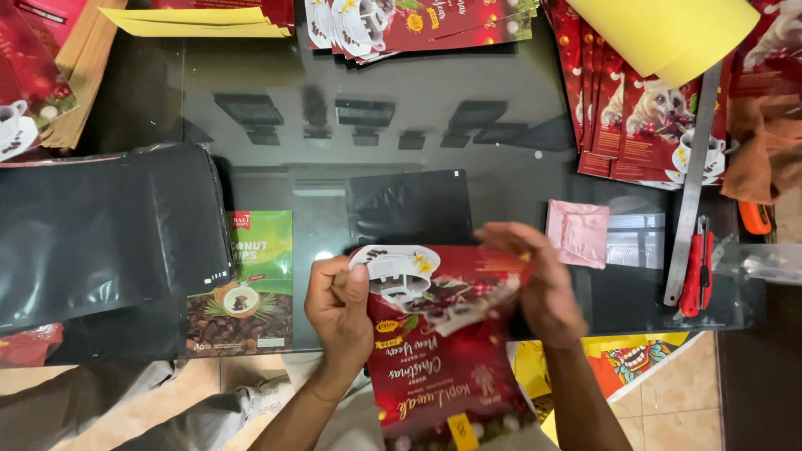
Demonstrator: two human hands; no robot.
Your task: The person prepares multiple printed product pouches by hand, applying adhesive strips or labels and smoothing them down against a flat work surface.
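Nearest the camera, a red pouch [443,342] with a glossy printed face is held up over the near edge of the glass table [334,150]. Its long axis runs toward and away from the person, with its far end folded or curled between the two hands. The left hand [338,313] pinches the pouch's left far corner, thumb on top. The right hand [539,284] is blurred, its fingers curled over the right far edge; it seems to grip there, though I cannot tell how firmly. Both hands sit about level, so neither is clearly nearer.

Left of the pouch lies a flat green packet [251,284], and beyond that a stack of shiny black bags [109,234]. Just behind the pouch rests a single black bag [409,205]. To the right are a small pink sachet [578,232], a steel ruler [693,184] and a red cutter [695,276]. Farthest off, fanned red pouches [635,108] and yellow sheets [668,33] lie along the table's far side.
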